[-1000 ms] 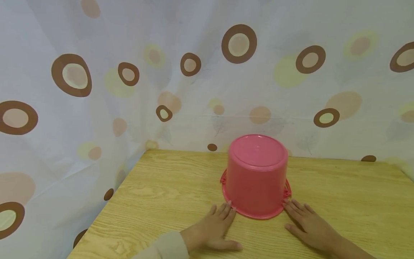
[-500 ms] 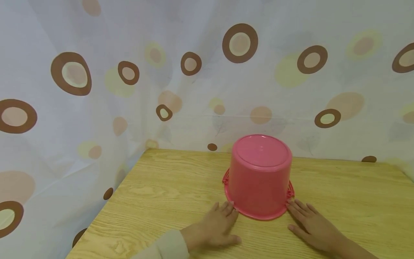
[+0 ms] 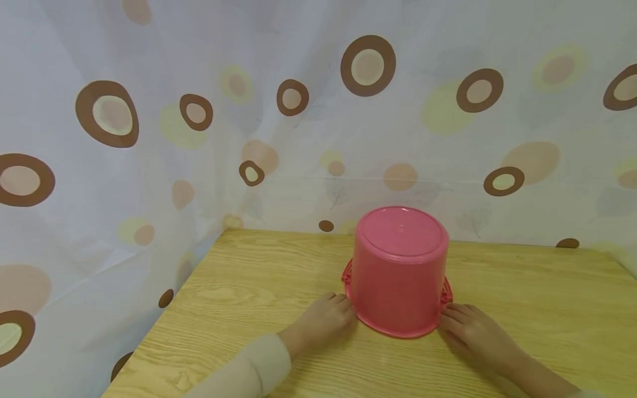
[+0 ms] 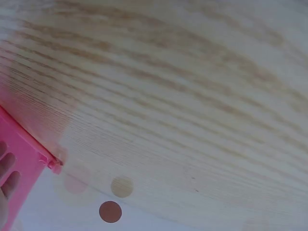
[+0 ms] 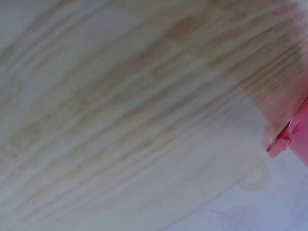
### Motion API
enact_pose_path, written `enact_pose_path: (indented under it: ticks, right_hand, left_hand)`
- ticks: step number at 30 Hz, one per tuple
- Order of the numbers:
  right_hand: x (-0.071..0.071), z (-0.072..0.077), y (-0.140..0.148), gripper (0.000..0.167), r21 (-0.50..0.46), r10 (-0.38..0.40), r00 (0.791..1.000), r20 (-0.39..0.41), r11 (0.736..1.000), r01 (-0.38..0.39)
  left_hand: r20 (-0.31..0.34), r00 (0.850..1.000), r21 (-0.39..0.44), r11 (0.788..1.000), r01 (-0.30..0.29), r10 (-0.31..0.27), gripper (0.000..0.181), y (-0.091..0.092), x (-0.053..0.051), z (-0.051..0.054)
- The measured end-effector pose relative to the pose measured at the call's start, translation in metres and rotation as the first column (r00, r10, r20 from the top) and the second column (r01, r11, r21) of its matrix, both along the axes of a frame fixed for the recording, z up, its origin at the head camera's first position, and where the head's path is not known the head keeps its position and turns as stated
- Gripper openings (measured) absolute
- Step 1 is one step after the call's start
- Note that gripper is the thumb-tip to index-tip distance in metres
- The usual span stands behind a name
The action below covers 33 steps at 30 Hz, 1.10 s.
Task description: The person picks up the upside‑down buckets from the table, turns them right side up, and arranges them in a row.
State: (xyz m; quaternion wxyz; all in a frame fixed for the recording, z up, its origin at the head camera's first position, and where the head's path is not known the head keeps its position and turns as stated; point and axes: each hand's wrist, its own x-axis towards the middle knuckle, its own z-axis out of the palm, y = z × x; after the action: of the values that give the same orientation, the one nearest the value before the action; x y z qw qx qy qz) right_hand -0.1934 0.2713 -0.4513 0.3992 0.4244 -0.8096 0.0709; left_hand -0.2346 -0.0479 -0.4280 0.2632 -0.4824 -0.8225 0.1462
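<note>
Pink bucket (image 3: 400, 293) is upside down on the wooden table (image 3: 249, 287), right of the middle, with its round bottom (image 3: 404, 231) facing up. Its wide rim (image 3: 398, 333) is down by the wood. Bits of its red handle (image 3: 346, 275) poke out on both sides.

A person has one hand on each side of it. The left hand (image 3: 325, 321) bends its fingers in to hold the rim, and its thumb is hidden. The right hand (image 3: 473, 334) holds the other side of the rim, with its fingers bent and its thumb tucked below, hard to see.

A pale sleeve (image 3: 266, 365) covers the left arm. Behind the table hangs a white sheet (image 3: 318, 132) with brown rings and soft yellow and peach spots.
</note>
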Motion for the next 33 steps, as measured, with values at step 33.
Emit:
enact_pose_path:
  ticks: [33]
  right_hand:
    - [-0.009, -0.01, 0.006, 0.051, 0.196, -0.059, 0.992, -0.108, 0.977, 0.079]
  left_hand:
    - [-0.105, 0.991, -0.202, 0.978, 0.055, -0.077, 0.014, 0.006, -0.02, -0.013]
